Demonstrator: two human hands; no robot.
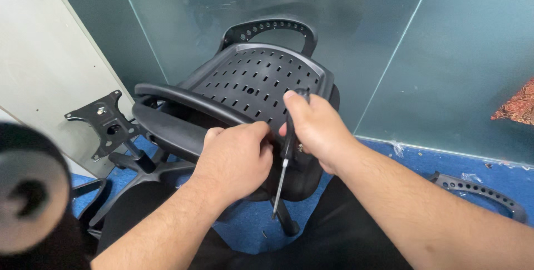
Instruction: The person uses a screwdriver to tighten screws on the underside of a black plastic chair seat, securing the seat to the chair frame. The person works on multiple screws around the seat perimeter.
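A black plastic chair seat (pixel 256 78) with slotted holes lies tilted in front of me, underside up, with one armrest (pixel 172 122) attached at its near left edge. My left hand (pixel 236 158) is closed over the seat's near edge beside the armrest. My right hand (pixel 317 128) grips the black handle of a screwdriver (pixel 282 172), whose metal shaft points down toward the floor. The two hands almost touch.
A black chair base (pixel 139 170) with a metal mounting plate (pixel 108 122) stands at the left. A loose black armrest (pixel 478 189) lies on the blue carpet at the right. Frosted glass panels (pixel 445 53) stand behind. A black round part (pixel 28 192) fills the near left corner.
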